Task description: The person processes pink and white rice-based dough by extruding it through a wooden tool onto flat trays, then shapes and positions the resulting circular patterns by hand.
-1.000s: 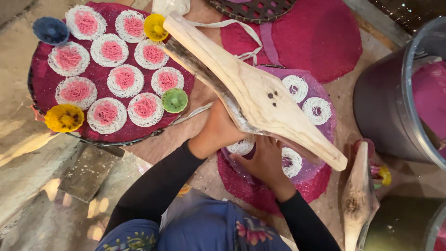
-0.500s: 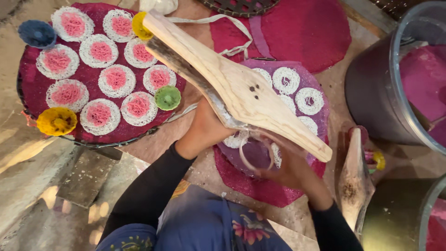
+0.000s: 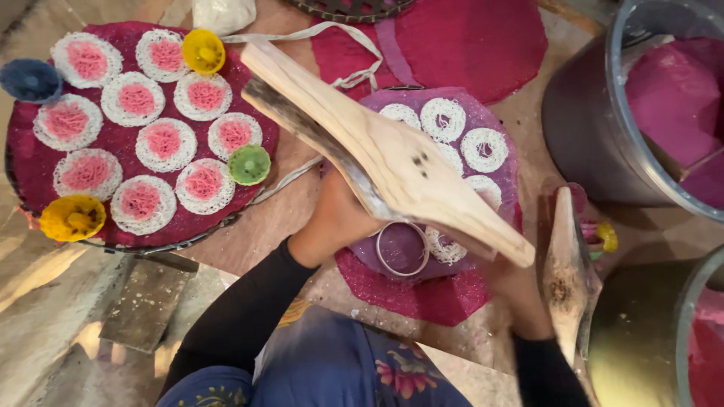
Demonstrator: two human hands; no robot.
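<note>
Since the earlier frame the right hand (image 3: 520,298) has slid rightward, uncovering the metal ring (image 3: 402,249) on the purple tray (image 3: 504,120). The left hand (image 3: 337,218), fingers hidden, steadies the wooden press (image 3: 392,154) above the ring; neither hand's grip can be made out.

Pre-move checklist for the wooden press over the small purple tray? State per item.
1. Left hand on the wooden press: ok, it touches the underside.
2. Right hand grip: cannot tell, the press hides the fingers.
3. Metal ring on the small purple tray: ok, lying flat below the press.
4. Noodle rounds on that tray: ok, separate and intact.
5. Space for another round: ok, bare patch by the ring.
6. Large tray at left: ok, apart from both hands.
</note>
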